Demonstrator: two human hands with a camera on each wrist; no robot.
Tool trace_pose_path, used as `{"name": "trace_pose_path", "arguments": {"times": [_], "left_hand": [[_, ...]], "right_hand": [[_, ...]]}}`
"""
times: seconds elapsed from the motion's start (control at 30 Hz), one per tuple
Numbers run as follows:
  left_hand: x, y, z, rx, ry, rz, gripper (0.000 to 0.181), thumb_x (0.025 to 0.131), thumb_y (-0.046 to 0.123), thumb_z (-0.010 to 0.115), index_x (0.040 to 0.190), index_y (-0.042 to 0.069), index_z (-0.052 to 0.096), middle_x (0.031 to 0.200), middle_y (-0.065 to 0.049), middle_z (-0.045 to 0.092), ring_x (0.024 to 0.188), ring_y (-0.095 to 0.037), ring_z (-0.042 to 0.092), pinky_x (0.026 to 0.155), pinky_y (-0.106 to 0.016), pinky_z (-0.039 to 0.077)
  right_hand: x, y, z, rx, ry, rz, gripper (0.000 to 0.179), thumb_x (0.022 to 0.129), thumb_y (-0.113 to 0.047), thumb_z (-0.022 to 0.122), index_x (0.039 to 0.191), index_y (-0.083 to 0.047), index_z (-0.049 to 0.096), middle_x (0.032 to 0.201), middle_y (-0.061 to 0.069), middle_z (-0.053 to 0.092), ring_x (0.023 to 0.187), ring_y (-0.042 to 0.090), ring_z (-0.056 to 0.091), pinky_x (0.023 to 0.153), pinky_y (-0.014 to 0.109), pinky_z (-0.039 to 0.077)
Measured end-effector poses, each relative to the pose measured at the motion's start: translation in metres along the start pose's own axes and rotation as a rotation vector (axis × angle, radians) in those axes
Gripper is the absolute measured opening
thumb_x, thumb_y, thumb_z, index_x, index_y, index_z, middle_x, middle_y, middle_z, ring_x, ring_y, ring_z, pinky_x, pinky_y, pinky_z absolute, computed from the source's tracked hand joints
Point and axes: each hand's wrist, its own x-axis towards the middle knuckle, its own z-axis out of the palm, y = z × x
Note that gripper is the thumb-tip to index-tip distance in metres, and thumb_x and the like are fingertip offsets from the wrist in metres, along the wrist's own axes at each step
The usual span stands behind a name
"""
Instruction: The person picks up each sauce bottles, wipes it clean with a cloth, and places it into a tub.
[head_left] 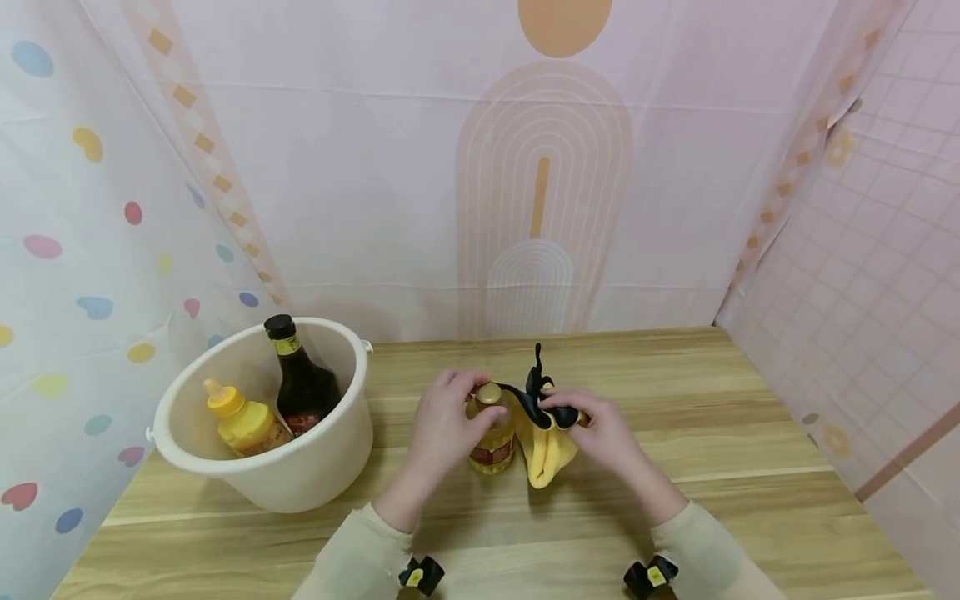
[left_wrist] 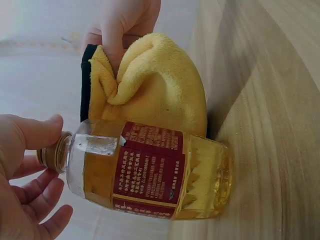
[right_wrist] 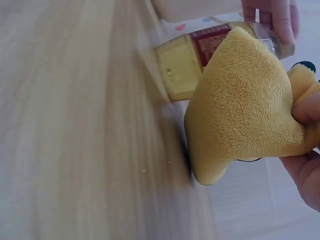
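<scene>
A clear bottle of golden oil [head_left: 492,454] with a dark red label [left_wrist: 150,170] and a gold cap [head_left: 491,393] stands upright on the wooden table. My left hand [head_left: 442,425] holds it near the cap, thumb on one side and curled fingers on the other. Just right of the bottle, my right hand [head_left: 603,429] pinches a folded yellow cloth [head_left: 546,458] with black edging. The cloth's fluffy lower part hangs down beside the bottle, and in the left wrist view it hides some of the right hand. A black strip of the edging sticks up above the fingers.
On the left of the table stands a white bucket [head_left: 315,475]. Inside it lean a dark glass bottle [head_left: 307,387] with a black cap and a yellow squeeze bottle [head_left: 251,425]. Patterned curtains [head_left: 375,183] hang behind and along both sides of the table [head_left: 720,467].
</scene>
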Motion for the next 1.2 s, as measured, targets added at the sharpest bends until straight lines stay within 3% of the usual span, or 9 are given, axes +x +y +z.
{"name": "trace_pose_path", "arguments": {"times": [0.1,0.23,0.4,0.5,0.7,0.8,0.9,1.0,1.2], "left_hand": [[0.001,0.0,-0.001,0.01,0.003,0.013,0.039,0.075,0.017,0.088,0.108,0.004,0.07,0.1,-0.009,0.064,0.084,-0.023,0.059,0.073,-0.038,0.051],[0.003,-0.003,-0.003,-0.019,-0.031,0.06,0.038,0.076,0.009,0.085,0.11,0.002,0.07,0.103,-0.011,0.066,0.088,-0.024,0.062,0.077,-0.04,0.052],[0.009,-0.009,-0.005,-0.076,-0.127,0.108,0.039,0.081,0.0,0.079,0.118,-0.001,0.067,0.113,-0.014,0.067,0.104,-0.03,0.063,0.092,-0.046,0.051],[0.014,-0.014,-0.008,-0.107,-0.206,0.139,0.038,0.084,-0.002,0.075,0.12,-0.001,0.065,0.115,-0.013,0.067,0.107,-0.029,0.062,0.094,-0.046,0.05],[0.027,-0.028,-0.013,-0.182,-0.375,0.316,0.036,0.086,-0.006,0.071,0.121,0.0,0.064,0.119,-0.012,0.066,0.109,-0.027,0.062,0.094,-0.043,0.051],[0.03,-0.032,-0.014,-0.199,-0.415,0.376,0.035,0.088,-0.005,0.069,0.122,0.0,0.063,0.121,-0.012,0.065,0.112,-0.028,0.06,0.096,-0.043,0.05],[0.026,-0.031,-0.014,-0.186,-0.383,0.353,0.039,0.087,-0.001,0.072,0.125,-0.001,0.062,0.123,-0.013,0.064,0.111,-0.028,0.06,0.096,-0.043,0.05],[0.019,-0.027,-0.013,-0.169,-0.323,0.283,0.045,0.084,0.003,0.076,0.126,-0.001,0.061,0.121,-0.014,0.063,0.105,-0.027,0.061,0.09,-0.043,0.053],[0.012,-0.018,-0.011,-0.164,-0.233,0.163,0.045,0.083,0.005,0.079,0.124,-0.002,0.063,0.112,-0.013,0.066,0.096,-0.025,0.063,0.08,-0.045,0.056]], "right_hand": [[0.001,-0.002,-0.003,0.047,0.024,0.035,0.049,0.074,0.023,0.056,0.107,-0.007,0.075,0.121,0.015,0.067,0.116,0.038,0.06,0.079,0.029,0.055],[0.002,-0.003,-0.007,0.12,0.048,0.077,0.046,0.076,0.023,0.054,0.106,-0.004,0.074,0.123,0.017,0.066,0.118,0.04,0.058,0.078,0.023,0.054],[0.004,-0.002,-0.012,0.167,0.09,0.071,0.042,0.077,0.025,0.055,0.106,0.001,0.073,0.121,0.022,0.065,0.118,0.041,0.058,0.085,0.021,0.052],[0.004,-0.001,-0.013,0.175,0.109,0.058,0.04,0.078,0.025,0.056,0.106,0.002,0.073,0.12,0.022,0.066,0.117,0.041,0.058,0.086,0.021,0.051],[0.005,-0.003,-0.013,0.177,0.098,0.049,0.039,0.078,0.023,0.059,0.107,0.002,0.073,0.12,0.018,0.067,0.117,0.038,0.059,0.088,0.022,0.051],[0.005,-0.005,-0.01,0.188,0.083,0.047,0.04,0.078,0.024,0.058,0.107,0.002,0.073,0.121,0.019,0.066,0.117,0.039,0.059,0.089,0.023,0.051],[0.005,-0.006,-0.007,0.203,0.084,0.042,0.04,0.077,0.025,0.057,0.107,0.003,0.073,0.122,0.021,0.065,0.118,0.04,0.058,0.09,0.023,0.051],[0.006,-0.009,-0.006,0.196,0.096,0.023,0.04,0.077,0.025,0.058,0.106,0.004,0.073,0.122,0.022,0.065,0.118,0.041,0.058,0.091,0.023,0.05],[0.011,-0.023,-0.001,0.094,0.074,-0.076,0.05,0.072,0.025,0.058,0.109,-0.005,0.075,0.124,0.013,0.066,0.119,0.035,0.059,0.093,0.03,0.051]]}}
